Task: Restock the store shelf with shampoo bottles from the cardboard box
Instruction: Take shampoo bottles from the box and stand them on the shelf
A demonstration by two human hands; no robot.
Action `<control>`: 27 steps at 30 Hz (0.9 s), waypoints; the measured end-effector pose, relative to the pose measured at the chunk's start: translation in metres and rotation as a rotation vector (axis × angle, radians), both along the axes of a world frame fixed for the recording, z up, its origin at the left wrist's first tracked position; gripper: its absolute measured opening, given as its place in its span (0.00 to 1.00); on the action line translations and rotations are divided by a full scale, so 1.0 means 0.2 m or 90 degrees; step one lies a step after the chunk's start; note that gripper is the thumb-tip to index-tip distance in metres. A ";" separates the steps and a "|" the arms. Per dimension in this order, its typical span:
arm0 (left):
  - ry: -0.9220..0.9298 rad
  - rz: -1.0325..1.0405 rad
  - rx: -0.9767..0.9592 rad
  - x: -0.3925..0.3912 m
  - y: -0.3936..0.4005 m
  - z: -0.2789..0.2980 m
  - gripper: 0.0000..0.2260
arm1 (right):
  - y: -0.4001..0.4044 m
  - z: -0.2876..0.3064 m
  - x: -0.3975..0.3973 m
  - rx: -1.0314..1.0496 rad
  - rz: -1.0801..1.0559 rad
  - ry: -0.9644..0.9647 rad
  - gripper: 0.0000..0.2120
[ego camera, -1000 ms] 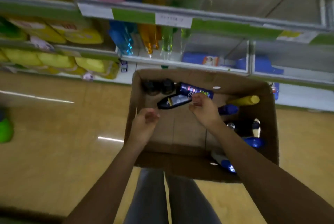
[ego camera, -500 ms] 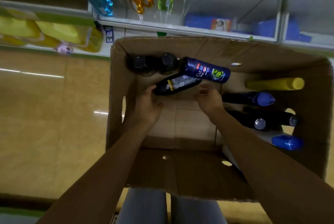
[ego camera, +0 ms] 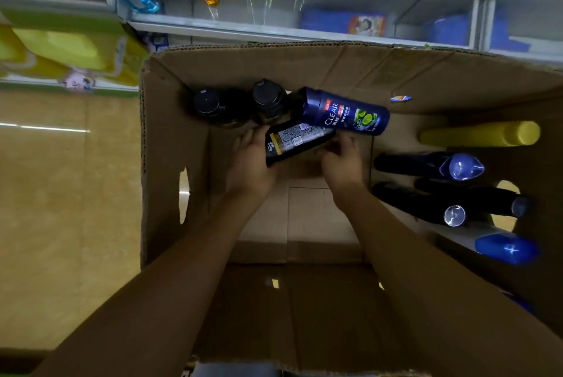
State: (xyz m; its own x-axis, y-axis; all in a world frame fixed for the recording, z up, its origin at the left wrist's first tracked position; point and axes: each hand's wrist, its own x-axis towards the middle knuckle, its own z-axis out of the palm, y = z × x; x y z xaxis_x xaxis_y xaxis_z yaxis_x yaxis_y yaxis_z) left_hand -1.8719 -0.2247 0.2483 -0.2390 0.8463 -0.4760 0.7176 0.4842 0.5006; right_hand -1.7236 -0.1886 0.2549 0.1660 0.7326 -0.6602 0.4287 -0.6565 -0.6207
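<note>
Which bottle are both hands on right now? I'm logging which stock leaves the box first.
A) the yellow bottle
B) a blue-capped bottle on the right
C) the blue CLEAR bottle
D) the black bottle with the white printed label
D: the left hand and right hand sit at either end of the black bottle, which lies tilted beneath the blue CLEAR bottle.

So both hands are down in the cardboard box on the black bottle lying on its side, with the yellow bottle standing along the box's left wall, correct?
Not quite. The head view shows the yellow bottle along the right wall of the cardboard box, not the left. The rest holds: left hand and right hand are both on the black bottle lying on its side.
</note>
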 end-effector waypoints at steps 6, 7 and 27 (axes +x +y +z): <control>0.022 -0.021 -0.048 -0.03 -0.07 0.03 0.32 | -0.01 0.01 0.02 -0.045 -0.026 0.031 0.15; 0.024 -0.026 -0.059 -0.04 -0.09 0.04 0.32 | -0.02 0.02 0.02 -0.052 -0.025 0.035 0.11; 0.006 -0.061 0.020 -0.09 -0.18 0.58 0.30 | -0.08 0.47 0.03 -0.084 -0.048 0.119 0.06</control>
State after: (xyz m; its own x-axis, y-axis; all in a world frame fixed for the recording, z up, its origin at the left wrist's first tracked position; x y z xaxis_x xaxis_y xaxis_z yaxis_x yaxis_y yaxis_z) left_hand -1.8892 -0.2616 0.3650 -0.1605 0.8800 -0.4470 0.7644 0.3974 0.5078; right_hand -1.7170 -0.2046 0.3492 0.0837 0.6278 -0.7739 0.2609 -0.7633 -0.5910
